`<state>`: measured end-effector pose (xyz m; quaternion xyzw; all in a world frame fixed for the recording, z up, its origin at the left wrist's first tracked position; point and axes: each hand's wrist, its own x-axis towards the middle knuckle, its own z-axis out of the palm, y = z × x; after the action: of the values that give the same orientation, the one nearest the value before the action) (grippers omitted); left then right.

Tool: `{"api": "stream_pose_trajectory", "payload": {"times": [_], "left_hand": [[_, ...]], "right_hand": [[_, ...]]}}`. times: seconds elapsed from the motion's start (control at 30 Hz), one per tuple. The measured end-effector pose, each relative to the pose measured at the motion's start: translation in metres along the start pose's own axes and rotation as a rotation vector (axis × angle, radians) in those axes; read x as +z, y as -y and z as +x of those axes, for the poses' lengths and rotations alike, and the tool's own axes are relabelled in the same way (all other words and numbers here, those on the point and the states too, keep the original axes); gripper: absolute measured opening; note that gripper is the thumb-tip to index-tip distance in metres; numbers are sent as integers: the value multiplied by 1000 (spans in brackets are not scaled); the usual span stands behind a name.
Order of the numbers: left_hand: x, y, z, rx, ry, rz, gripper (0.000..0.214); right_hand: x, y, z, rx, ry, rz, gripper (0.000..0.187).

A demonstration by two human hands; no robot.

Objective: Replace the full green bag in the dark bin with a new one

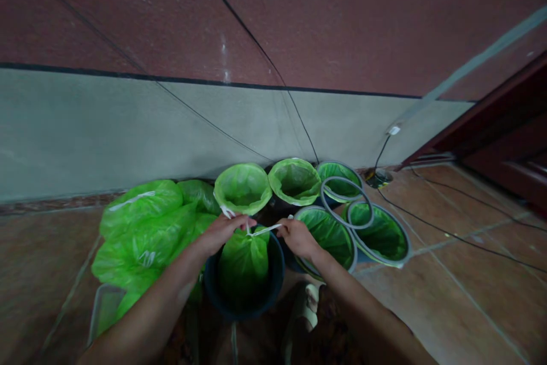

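A dark round bin [243, 299] stands on the floor right in front of me with a green plastic bag [244, 265] inside it. My left hand [222, 232] is closed at the bag's gathered top, pinching one end of a white drawstring [264, 230]. My right hand [297, 236] is closed on the other end, and the string runs taut between the two hands above the bin's far rim.
Several bins lined with green bags [294, 181] stand behind and to the right, one loose grey ring [345, 202] lying across them. Tied green bags [143, 222] are piled at the left. Black cables [448, 234] cross the tiled floor to a wall socket [394, 130].
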<state>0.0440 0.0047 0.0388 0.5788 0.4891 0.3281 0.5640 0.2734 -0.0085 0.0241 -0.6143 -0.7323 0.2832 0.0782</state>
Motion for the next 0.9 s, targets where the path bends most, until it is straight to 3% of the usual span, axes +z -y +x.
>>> {"api": "stream_pose_trajectory", "payload": {"times": [0.13, 0.3, 0.4, 0.53, 0.63, 0.77, 0.9], "left_hand": [[27, 1, 4, -59, 49, -140, 31], [43, 17, 6, -1, 164, 53, 20], [46, 20, 4, 80, 197, 216, 28], [45, 19, 2, 112, 138, 285, 30], [44, 20, 5, 66, 72, 225, 29], [45, 21, 9, -96, 27, 29, 25], [40, 19, 10, -228, -2, -230, 17]], "right_hand": [[1, 13, -1, -133, -128, 443, 29], [7, 26, -4, -292, -219, 469, 28], [13, 24, -2, -193, -116, 506, 41], [24, 16, 5, -20, 62, 685, 56], [26, 16, 7, -17, 12, 823, 52], [18, 22, 6, -38, -114, 1036, 49], [3, 28, -1, -55, -91, 1128, 60]]}}
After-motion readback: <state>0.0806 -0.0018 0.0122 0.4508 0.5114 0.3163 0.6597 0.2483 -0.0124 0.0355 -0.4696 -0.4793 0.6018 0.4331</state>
